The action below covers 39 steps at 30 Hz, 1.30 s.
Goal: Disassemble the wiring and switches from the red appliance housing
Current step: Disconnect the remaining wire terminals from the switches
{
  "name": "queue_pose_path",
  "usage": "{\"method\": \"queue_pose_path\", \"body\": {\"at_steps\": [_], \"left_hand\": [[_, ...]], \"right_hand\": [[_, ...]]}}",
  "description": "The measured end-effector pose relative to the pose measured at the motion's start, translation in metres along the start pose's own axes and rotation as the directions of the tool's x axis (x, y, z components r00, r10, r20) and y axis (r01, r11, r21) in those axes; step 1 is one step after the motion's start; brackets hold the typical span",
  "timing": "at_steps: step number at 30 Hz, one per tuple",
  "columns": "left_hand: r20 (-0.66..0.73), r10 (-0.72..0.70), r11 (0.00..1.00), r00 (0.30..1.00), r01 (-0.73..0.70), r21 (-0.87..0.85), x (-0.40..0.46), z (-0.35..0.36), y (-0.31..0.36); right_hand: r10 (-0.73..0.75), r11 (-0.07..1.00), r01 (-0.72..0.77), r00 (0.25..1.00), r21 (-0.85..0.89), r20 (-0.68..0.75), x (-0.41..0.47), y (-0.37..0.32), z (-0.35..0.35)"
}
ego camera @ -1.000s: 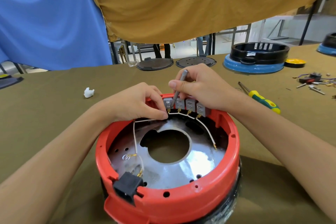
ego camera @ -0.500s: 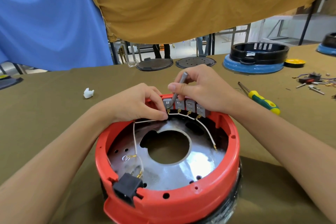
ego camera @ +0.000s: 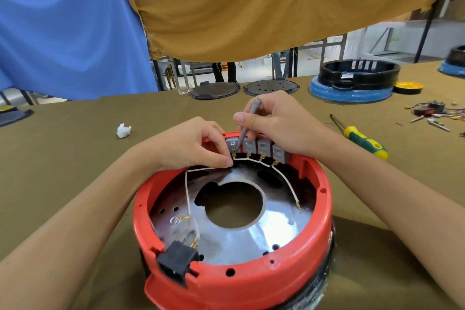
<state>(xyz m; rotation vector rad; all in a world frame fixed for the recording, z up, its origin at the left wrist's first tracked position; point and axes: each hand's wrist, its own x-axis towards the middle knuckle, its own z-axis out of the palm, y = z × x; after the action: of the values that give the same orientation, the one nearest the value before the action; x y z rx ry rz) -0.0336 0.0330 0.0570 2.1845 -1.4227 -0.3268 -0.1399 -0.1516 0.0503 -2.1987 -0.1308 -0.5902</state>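
The round red housing [ego camera: 251, 282] sits upside down in front of me, a shiny metal plate [ego camera: 251, 236] with a large hole inside it. Several grey switches [ego camera: 264, 146] line its far inner wall, linked by a white wire [ego camera: 187, 191] that runs down to a black socket [ego camera: 177, 260] at the near rim. My left hand [ego camera: 186, 146] pinches the white wire at the leftmost switch. My right hand [ego camera: 274, 123] holds a thin grey tool [ego camera: 247, 124], its tip at that switch's terminal.
A green and yellow screwdriver [ego camera: 362, 139] lies to the right. Loose switches and screws [ego camera: 432, 114] sit at the far right. A white plastic piece [ego camera: 123, 130] lies to the left. Black lids [ego camera: 215, 89] and a blue and black housing [ego camera: 352, 83] stand at the back.
My right hand has shifted slightly, tilting the grey tool at the leftmost switch. My left hand stays pinched on the wire.
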Motion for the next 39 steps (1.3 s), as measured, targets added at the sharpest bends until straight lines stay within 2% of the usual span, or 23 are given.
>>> {"method": "queue_pose_path", "body": {"at_steps": [5, 11, 15, 25, 30, 34, 37, 39], "left_hand": [[-0.012, 0.005, 1.0, 1.0, -0.004, 0.02, 0.001, 0.001, -0.002], [-0.021, 0.022, 0.999, 1.0, -0.021, 0.029, 0.001, 0.0, -0.002], [-0.001, 0.015, 1.0, 1.0, -0.015, 0.01, 0.001, 0.0, -0.001], [0.011, 0.0, 1.0, 1.0, 0.0, -0.019, 0.0, -0.001, 0.001], [-0.032, 0.005, 0.997, 0.999, -0.002, 0.071, -0.001, 0.001, 0.001], [-0.155, 0.113, 0.984, 0.981, -0.089, 0.156, -0.003, 0.004, 0.001], [-0.103, 0.213, 0.958, 0.972, -0.187, 0.219, -0.004, 0.004, 0.003], [-0.077, 0.249, 0.942, 0.965, -0.223, 0.25, -0.003, 0.005, 0.003]], "right_hand": [[-0.063, 0.995, 0.064, 0.998, -0.074, 0.016, -0.004, -0.005, -0.004], [-0.042, 0.999, 0.042, 0.998, 0.0, 0.05, -0.002, 0.002, -0.007], [0.024, 0.997, -0.027, 0.999, 0.072, 0.034, 0.001, 0.006, -0.004], [0.058, 0.99, -0.062, 0.998, 0.124, 0.037, 0.004, 0.01, -0.001], [-0.027, 0.998, 0.03, 0.999, 0.055, -0.045, -0.001, 0.004, -0.002], [-0.13, 0.991, 0.129, 0.989, -0.018, -0.067, -0.006, -0.007, -0.007], [-0.174, 0.982, 0.181, 0.978, 0.049, -0.113, -0.006, -0.009, -0.014], [-0.19, 0.982, 0.19, 0.979, -0.002, -0.067, -0.007, -0.008, -0.017]]}}
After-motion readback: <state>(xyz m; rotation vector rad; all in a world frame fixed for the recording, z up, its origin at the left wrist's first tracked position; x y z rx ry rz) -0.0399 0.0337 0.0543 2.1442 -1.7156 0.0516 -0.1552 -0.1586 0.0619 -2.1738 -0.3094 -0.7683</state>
